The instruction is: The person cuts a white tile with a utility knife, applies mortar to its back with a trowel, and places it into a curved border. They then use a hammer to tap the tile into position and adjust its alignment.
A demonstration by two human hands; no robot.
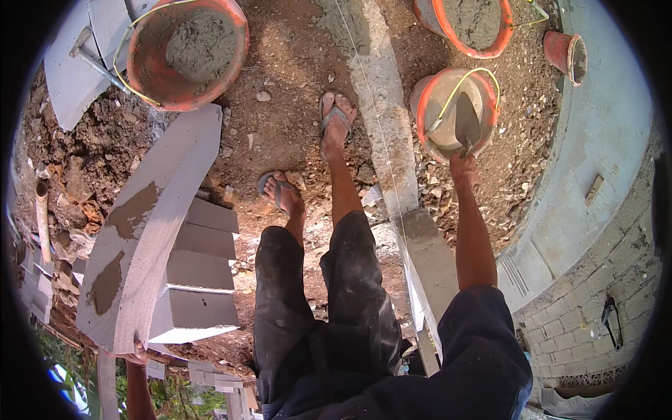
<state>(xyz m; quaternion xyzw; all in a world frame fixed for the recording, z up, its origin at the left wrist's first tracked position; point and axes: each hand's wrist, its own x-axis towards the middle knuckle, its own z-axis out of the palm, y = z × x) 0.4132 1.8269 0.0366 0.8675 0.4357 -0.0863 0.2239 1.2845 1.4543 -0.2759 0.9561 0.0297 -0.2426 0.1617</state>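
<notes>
My right hand is closed round the handle of a trowel, its pointed blade over an orange-rimmed bucket with wet grey contents and a yellow handle. Whether the blade touches the contents, I cannot tell. At the lower left, my left hand grips the near end of a long light-grey block. Two darker mortar patches show on the block's face. Much of that hand is hidden behind the block's end. Beside it, several grey blocks are stacked.
A concrete strip with a taut string runs between my feet and the right bucket. Mortar buckets stand far left and far right. A hammer lies on grey slabs; a small red pail is near the curved wall.
</notes>
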